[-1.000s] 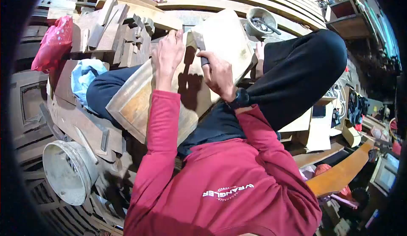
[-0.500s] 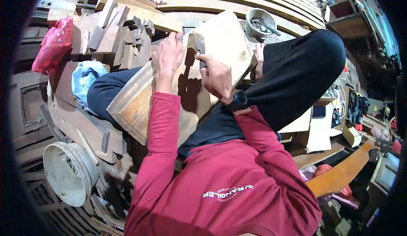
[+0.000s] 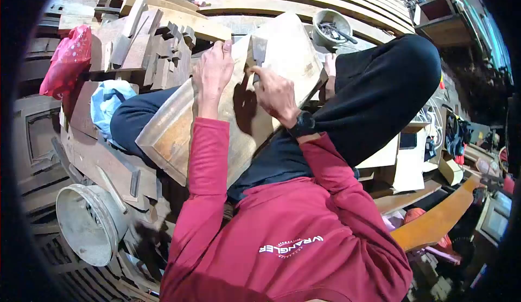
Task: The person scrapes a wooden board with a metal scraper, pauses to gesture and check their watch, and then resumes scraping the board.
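A large pale wooden board [image 3: 290, 47] with a moulded edge lies slantwise across the lap. My left hand [image 3: 215, 71] rests at the board's far-left edge, its fingers curled over that edge. Over the board's middle, my right hand [image 3: 274, 93] is closed round the handle of a scraper [image 3: 258, 51], whose flat metal blade points away from me against the wood. A dark watch is on the right wrist. Shadows of the hand and tool fall on the board.
A small bucket of tools [image 3: 332, 28] stands beyond the board. At the lower left is a larger white bucket [image 3: 87, 223]. Wood offcuts [image 3: 135, 36], a pink bag [image 3: 68, 60] and a light-blue cloth [image 3: 107, 104] lie left. An orange-brown wooden piece [image 3: 437, 215] lies right.
The right hand and scraper have shifted very slightly, and more of the blade shows. My left hand keeps its hold at the board's edge.
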The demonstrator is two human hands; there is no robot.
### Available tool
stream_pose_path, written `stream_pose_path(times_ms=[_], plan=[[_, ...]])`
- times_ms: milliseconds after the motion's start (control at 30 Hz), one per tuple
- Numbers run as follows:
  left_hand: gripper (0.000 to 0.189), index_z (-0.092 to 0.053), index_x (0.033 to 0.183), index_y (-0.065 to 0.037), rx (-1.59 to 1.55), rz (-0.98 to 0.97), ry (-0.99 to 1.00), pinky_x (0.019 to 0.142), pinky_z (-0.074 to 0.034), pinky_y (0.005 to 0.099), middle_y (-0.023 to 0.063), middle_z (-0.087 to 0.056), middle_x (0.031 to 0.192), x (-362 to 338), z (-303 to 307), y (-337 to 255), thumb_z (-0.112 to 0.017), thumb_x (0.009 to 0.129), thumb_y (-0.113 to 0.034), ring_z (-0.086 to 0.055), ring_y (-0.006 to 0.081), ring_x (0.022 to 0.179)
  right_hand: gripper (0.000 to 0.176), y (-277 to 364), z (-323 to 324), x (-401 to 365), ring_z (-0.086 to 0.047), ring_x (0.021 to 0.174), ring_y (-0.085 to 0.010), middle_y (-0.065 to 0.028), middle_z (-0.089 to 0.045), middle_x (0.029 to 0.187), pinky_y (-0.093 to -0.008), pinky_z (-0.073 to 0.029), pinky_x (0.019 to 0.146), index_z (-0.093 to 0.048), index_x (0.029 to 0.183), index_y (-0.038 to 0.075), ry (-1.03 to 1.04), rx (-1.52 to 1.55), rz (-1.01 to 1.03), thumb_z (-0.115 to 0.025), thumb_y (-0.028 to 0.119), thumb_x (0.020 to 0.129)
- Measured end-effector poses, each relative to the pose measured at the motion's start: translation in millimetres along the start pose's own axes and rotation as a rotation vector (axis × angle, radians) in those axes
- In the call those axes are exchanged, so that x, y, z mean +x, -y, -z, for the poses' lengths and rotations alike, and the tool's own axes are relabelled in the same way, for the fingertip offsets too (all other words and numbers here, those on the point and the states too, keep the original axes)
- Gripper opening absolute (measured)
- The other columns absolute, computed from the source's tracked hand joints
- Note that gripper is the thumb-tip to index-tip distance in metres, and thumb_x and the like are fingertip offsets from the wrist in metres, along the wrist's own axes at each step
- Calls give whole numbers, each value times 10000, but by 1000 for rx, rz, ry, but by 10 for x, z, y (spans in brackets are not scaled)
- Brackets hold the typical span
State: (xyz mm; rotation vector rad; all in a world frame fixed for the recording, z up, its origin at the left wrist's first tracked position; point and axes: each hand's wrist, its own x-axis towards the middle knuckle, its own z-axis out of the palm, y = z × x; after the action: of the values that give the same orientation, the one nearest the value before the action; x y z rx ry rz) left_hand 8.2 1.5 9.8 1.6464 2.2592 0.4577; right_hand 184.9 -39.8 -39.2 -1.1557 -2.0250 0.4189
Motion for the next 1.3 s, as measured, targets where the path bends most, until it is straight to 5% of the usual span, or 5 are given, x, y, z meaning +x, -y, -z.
stream_pose_path(times_ms=[233,333,533,767,1300], plan=[[574,-659,1068,-58,-37,-50,-83,832,-472,606,287,-691,1021,7,-79,77,-337,1095,-533,-627,524,1014,313,-24,-6,51,-706,742,-319,-142,-714,884,-421,-565,683,-676,1163,96,30,-3,-101,-616,53,859],[568,-656,1075,-62,-34,-30,-61,839,-479,603,285,-693,1031,-2,-55,43,-334,1096,-530,-630,520,1024,300,89,64,23,-694,726,-329,-149,-699,859,-424,-557,671,-673,1162,103,-86,105,36,-608,60,872],[545,-665,1109,-41,8,-3,-5,892,-508,580,225,-718,1143,-6,5,2,-350,1096,-485,-660,465,1086,301,59,23,19,-699,755,-333,-155,-705,912,-420,-563,691,-667,1165,82,-34,111,25,-592,39,877],[544,-657,1133,-73,-17,-26,-33,860,-490,593,288,-695,1053,39,-85,85,-350,1092,-520,-640,511,1025,314,16,17,44,-697,815,-352,-157,-695,934,-444,-557,723,-650,1182,74,17,66,-26,-586,42,877],[510,-672,1090,-49,7,-17,-30,852,-517,582,252,-719,1086,-1,-3,7,-386,1093,-471,-677,462,1030,327,67,27,-4,-714,844,-357,-178,-722,987,-427,-576,755,-652,1186,53,2,82,17,-590,25,867]])
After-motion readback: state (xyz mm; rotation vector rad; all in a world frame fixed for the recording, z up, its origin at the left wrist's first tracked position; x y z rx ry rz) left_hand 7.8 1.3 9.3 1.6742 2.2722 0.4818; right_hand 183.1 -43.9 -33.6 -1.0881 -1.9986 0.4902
